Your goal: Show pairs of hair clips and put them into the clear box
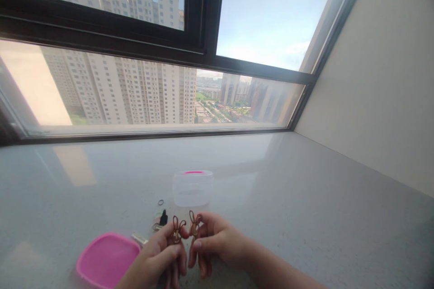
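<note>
At the near edge of the grey tabletop [305, 198], the left hand [158, 259] pinches the left wire loop [176, 231] and the right hand [217, 241] pinches the right wire loop [194, 225]. The fingers are closed on them, raising both side by side in plain view before the clear tub [192, 187]. The pink lid [107, 259] lies apart.

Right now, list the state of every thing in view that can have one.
left hand: shut on left wire loop
right hand: shut on right wire loop
clear container: standing on the counter, top unclear
pink lid: off, lying flat on the counter
small ring: loose on the counter
</note>
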`<state>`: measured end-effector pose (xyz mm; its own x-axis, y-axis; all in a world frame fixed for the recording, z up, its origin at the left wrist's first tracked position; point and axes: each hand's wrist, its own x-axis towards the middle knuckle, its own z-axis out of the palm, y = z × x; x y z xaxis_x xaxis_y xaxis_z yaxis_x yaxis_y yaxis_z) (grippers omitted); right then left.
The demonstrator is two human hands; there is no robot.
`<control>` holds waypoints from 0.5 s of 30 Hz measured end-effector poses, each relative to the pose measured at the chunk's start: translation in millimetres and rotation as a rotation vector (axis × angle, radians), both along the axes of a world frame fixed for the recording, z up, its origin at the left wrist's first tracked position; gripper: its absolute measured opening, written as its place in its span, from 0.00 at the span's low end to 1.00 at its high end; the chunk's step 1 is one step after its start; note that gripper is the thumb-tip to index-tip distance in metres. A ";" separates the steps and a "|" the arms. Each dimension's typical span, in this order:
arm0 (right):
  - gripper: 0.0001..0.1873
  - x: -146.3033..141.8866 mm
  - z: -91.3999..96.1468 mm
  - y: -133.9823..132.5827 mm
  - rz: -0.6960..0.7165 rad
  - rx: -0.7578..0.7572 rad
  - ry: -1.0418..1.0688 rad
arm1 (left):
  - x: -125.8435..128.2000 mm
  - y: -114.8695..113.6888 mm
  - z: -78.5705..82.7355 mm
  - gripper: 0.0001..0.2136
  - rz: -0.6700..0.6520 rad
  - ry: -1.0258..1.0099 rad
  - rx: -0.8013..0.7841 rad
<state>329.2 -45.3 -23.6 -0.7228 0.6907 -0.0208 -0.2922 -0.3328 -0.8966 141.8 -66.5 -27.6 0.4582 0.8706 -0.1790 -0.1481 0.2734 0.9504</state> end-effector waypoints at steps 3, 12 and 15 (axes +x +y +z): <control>0.24 0.5 -0.7 0.1 0.008 0.008 -0.001 | 1.0 0.1 0.8 0.11 0.006 0.008 -0.015; 0.22 0.9 1.6 -0.4 -0.009 0.003 0.006 | 1.7 -1.9 -0.2 0.10 0.016 0.015 -0.006; 0.22 0.7 1.8 -0.4 -0.015 -0.004 0.003 | 1.9 -1.6 1.4 0.10 0.017 0.027 -0.005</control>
